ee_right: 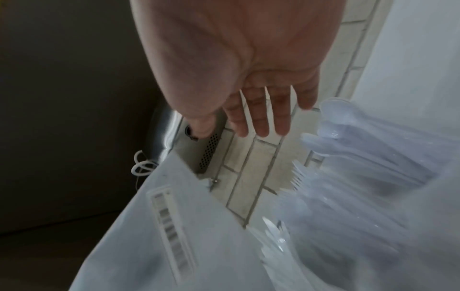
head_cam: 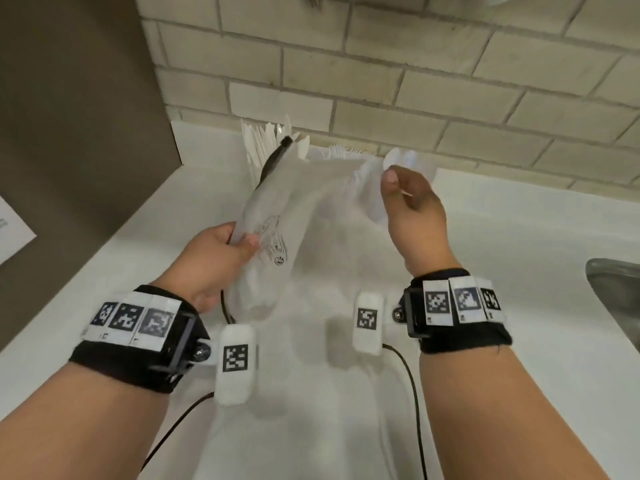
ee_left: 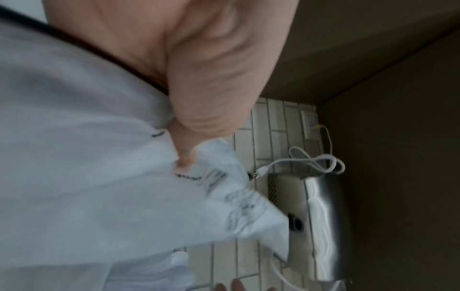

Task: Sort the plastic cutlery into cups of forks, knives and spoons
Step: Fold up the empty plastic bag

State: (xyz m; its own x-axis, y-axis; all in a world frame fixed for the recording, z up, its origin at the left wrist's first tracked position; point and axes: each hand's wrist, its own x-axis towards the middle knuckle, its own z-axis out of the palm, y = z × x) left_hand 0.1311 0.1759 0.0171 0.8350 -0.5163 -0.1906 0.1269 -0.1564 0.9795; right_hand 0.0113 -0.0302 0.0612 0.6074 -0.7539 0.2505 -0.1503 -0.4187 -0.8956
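My left hand (head_cam: pixel 242 239) grips a limp, translucent plastic bag (head_cam: pixel 284 202) with a black zip strip, held up over the white counter (head_cam: pixel 519 254). In the left wrist view, thumb and finger (ee_left: pixel 184 157) pinch the bag (ee_left: pixel 99 177). My right hand (head_cam: pixel 394 188) hovers to the right of the bag, fingers (ee_right: pixel 261 126) straight and holding nothing. Against the tiled wall stand clear cups of white knives (head_cam: pixel 263 140), forks (head_cam: pixel 341 152) and spoons (head_cam: pixel 405 159). The right wrist view shows the spoons (ee_right: pixel 333 118), forks (ee_right: pixel 298 173) and knives (ee_right: pixel 273 236) beside the bag (ee_right: pixel 149 246).
A dark cabinet side (head_cam: pixel 69 133) walls off the left. A steel sink (head_cam: pixel 616 299) lies at the right edge. A steel wall dispenser (ee_left: pixel 321 216) with a white cable (ee_left: pixel 311 161) on top hangs above. Black wrist-camera cables (head_cam: pixel 412 393) trail over the counter.
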